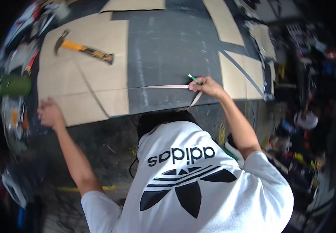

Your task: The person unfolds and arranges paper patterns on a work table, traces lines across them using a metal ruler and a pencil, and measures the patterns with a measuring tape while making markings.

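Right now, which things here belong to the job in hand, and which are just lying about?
Seemingly in use:
pale narrow strip, running from the right hand toward the left hand
slim green stick, in the right hand
flat tan sheet, beneath the strip

Lying about:
yellow-handled claw hammer
dark green cylinder

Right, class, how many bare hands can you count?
2. The left hand is at the near left corner of the large tan sheet; the right hand holds a slim green pencil and a thin pale tape over the dark grey surface. Dark edges may hide others.
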Tool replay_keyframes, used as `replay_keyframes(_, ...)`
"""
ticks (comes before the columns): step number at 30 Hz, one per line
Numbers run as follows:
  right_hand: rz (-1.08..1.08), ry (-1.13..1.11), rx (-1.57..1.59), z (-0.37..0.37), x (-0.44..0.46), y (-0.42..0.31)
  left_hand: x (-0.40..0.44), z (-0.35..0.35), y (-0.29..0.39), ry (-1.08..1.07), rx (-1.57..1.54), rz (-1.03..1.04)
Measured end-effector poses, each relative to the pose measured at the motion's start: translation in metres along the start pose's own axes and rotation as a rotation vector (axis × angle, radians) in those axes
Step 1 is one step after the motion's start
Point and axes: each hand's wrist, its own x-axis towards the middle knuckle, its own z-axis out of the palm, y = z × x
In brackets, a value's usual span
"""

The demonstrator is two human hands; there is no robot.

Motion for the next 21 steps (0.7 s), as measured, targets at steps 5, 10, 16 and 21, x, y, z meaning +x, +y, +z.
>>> replay_keyframes(5,0.164,0.139,-0.077,-0.116,-0.04,0.089,-0.003,-0.007,0.002,-0.035,-0.059,0.023)
replay_keyframes(10,0.216,0.234,-0.14,-0.178,-0.047,0.158,0.005,0.003,-0.006,-0.062,-0.03,0.011)
replay_keyframes(16,0.29,0.307,-0.385,-0.178,-0.051,0.158,0.008,0.007,-0.013,-0.07,-0.071,0.015)
replay_keyframes(21,0.231,0.354,-0.572,-0.177,-0.05,0.153,0.011,0.007,-0.011,-0.094,-0.062,-0.006)
